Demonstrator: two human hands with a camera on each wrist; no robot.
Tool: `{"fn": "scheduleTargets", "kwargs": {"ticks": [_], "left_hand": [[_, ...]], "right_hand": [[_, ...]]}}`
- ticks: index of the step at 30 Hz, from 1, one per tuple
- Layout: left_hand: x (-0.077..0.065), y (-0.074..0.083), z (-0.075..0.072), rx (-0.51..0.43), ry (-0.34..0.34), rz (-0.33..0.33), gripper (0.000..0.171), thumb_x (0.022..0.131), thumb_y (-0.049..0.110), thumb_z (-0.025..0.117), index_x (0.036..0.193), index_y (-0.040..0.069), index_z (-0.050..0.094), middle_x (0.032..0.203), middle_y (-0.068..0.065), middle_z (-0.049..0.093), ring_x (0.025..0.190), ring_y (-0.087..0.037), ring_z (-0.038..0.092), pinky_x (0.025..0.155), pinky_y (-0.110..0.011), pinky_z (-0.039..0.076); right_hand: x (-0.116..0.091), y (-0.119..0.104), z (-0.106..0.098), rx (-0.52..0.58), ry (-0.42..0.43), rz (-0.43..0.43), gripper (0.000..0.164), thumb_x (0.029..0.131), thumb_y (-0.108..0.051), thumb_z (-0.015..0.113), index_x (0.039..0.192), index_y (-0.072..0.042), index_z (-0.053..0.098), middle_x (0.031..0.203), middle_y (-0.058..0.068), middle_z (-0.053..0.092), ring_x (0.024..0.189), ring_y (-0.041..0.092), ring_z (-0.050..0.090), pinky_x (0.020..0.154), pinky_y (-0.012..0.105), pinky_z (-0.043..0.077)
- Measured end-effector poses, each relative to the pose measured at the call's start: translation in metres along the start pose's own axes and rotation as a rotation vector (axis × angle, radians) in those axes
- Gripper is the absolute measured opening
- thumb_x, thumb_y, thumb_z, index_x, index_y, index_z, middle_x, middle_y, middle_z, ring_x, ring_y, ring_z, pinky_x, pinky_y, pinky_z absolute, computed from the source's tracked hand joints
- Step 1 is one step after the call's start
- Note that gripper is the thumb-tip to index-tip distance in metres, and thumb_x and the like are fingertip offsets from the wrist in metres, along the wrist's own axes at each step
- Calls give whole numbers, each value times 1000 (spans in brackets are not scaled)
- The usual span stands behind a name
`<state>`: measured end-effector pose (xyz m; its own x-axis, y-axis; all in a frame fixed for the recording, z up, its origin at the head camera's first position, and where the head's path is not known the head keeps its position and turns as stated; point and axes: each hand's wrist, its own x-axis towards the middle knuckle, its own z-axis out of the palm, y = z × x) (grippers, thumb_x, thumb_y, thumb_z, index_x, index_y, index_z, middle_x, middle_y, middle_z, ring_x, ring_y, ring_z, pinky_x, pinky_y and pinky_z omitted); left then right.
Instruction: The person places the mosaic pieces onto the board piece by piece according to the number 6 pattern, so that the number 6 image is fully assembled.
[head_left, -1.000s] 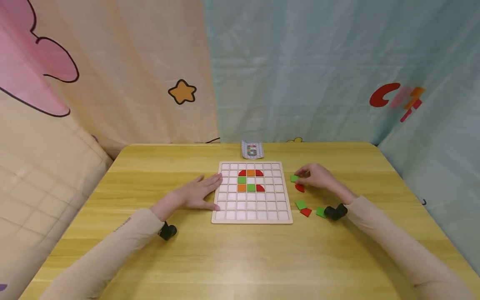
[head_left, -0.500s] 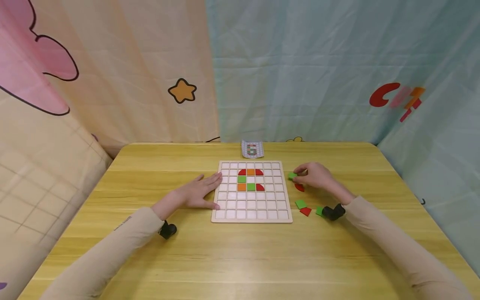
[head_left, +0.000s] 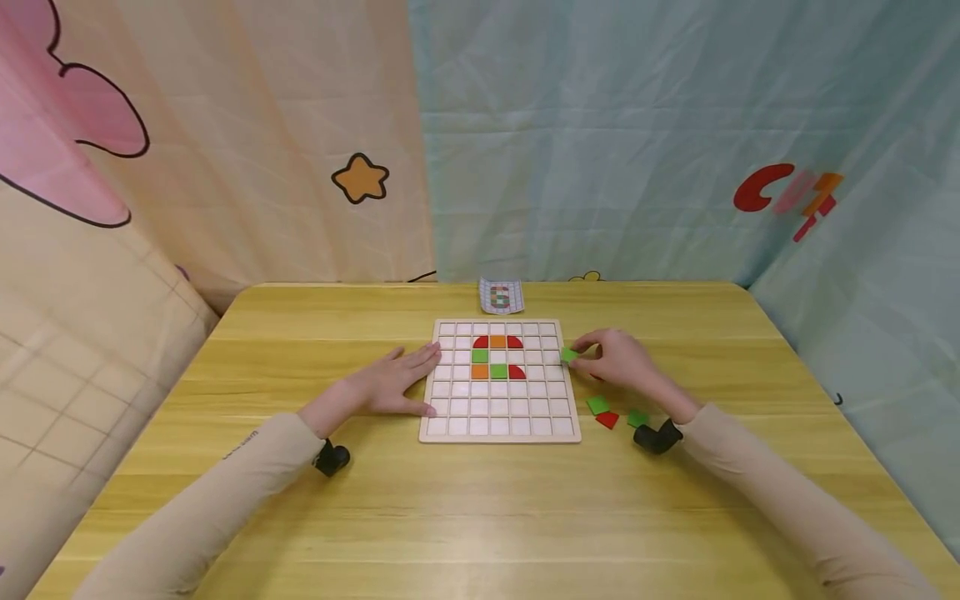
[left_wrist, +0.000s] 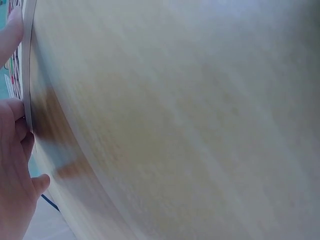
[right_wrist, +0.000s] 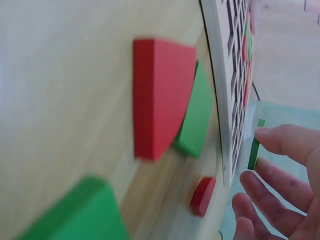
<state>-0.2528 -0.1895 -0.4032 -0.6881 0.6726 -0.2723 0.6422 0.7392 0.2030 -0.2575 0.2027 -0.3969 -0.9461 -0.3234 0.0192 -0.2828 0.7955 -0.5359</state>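
Fingers of the right hand (head_left: 619,360) mostly hide one red piece (right_wrist: 203,196) from the head view, yet the right wrist view shows it beside the board (head_left: 488,407), a foreground green piece (right_wrist: 80,215) cut off and blurred. That hand pinches a green square (head_left: 568,356) at the board's right edge, touching or not I can't tell, while the left hand (head_left: 393,386), fingers spread, rests on the left edge.

The table (head_left: 480,517) looks like smooth wood, shiny where light hits it. The board (head_left: 499,439) looks like wood too. The red piece (right_wrist: 162,97) and the green piece (right_wrist: 196,115) look smooth and not very shiny. The little card (head_left: 501,297) looks like paper. The curtain (head_left: 600,125) is wrinkly cloth. The sleeve (head_left: 217,492) is cloth too, not shiny.
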Motion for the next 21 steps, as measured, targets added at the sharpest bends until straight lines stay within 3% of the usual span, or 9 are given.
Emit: {"fn": "scheduleTargets", "kwargs": {"ticks": [21], "left_hand": [[0,1,-1,11,-9,-7,99,87,70,47,155,10,7,163,-7,-3,151,-23,2,121,-54,5]], "right_hand": [[-1,-32,26,54,19,-57,26,81,-27,77,102,-12,75,92,2,73,57,12,48,50,24,35]]}}
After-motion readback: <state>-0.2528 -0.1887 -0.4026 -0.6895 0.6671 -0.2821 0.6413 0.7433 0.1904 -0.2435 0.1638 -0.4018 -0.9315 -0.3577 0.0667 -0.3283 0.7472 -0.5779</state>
